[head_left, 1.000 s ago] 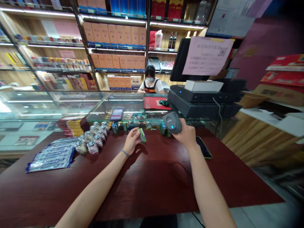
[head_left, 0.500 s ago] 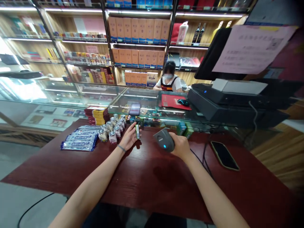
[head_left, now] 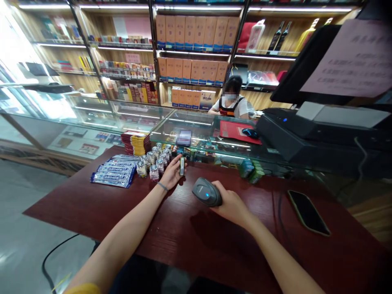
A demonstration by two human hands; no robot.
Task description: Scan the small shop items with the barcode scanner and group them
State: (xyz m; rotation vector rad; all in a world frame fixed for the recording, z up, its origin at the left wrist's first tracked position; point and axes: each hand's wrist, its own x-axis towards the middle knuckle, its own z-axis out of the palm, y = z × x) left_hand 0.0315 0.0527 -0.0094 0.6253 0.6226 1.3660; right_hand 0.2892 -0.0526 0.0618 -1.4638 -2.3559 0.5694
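Note:
My left hand [head_left: 172, 174] holds a small green and white packet [head_left: 182, 166] upright just above the dark red table [head_left: 190, 237], beside a cluster of small clear jars [head_left: 154, 158]. My right hand [head_left: 231, 204] grips a grey handheld barcode scanner [head_left: 206, 192] with a blue light on it. The scanner's head points left, toward the packet. The two hands are a short way apart.
Blue wrapped bars [head_left: 114, 173] lie left of the jars, with a stack of red and yellow packs [head_left: 136, 143] behind. A black phone [head_left: 308, 212] lies at the right. Green boxes [head_left: 251, 170] sit by the glass counter [head_left: 202, 134]. A till [head_left: 318, 130] stands right. A person [head_left: 231, 102] sits behind.
My view has swung left. My right hand lowered the scanner and brought it toward the packet. My left hand kept the packet near the jars and turned it upright.

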